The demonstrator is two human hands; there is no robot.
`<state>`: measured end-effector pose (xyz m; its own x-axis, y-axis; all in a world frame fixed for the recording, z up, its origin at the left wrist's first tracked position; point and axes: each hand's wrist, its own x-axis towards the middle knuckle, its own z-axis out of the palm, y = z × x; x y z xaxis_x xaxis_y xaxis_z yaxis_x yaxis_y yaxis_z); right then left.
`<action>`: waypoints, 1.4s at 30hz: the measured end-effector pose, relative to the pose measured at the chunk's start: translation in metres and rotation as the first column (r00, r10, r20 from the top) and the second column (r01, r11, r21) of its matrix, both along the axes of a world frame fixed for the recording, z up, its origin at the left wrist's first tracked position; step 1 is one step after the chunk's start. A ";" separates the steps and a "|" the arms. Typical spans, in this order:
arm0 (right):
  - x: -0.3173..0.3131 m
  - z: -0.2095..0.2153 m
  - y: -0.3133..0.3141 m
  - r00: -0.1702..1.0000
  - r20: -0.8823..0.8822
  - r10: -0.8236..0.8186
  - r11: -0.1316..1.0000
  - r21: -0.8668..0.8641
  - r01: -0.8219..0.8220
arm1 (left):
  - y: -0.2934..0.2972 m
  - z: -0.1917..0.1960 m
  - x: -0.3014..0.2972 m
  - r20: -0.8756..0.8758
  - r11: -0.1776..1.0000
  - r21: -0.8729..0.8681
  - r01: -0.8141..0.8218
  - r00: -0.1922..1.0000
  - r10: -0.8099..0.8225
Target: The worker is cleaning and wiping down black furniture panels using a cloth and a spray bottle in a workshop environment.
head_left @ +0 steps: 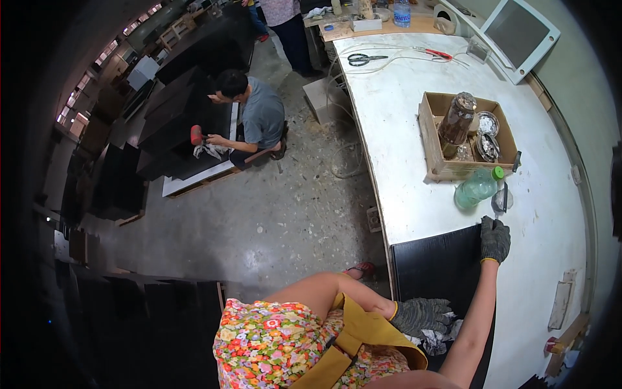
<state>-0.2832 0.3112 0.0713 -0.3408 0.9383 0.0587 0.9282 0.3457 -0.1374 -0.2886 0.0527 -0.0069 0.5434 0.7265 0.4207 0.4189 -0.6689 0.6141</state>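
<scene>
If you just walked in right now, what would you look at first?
Probably the two grey knitted gloves: the right hand grips the far corner of a flat black board on the long white workbench, and the left hand presses a crumpled rag on its near edge. Just beyond stand a green-capped clear plastic bottle and an open cardboard box of jars.

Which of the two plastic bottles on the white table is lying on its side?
The green-capped bottle, on its side just below the cardboard box and near the right hand. The other bottle stands upright at the far end of the table.
</scene>
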 end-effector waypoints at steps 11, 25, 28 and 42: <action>0.007 -0.003 0.000 1.000 -0.023 -0.012 0.999 -0.036 0.012 | -0.004 -0.012 0.003 0.027 1.000 0.003 -0.001 1.000 0.001; 0.044 0.000 -0.016 0.995 0.049 -0.082 0.994 -0.069 0.085 | 0.000 -0.018 0.003 0.064 1.000 0.020 -0.011 0.998 0.010; 0.060 -0.001 -0.025 0.992 0.041 -0.121 0.992 -0.038 0.122 | -0.001 -0.022 0.005 0.068 1.000 0.023 -0.008 0.998 0.007; 0.195 -0.018 -0.066 0.961 0.048 -0.274 0.948 -0.154 0.278 | -0.003 -0.002 0.010 0.028 0.990 0.133 -0.037 0.999 0.034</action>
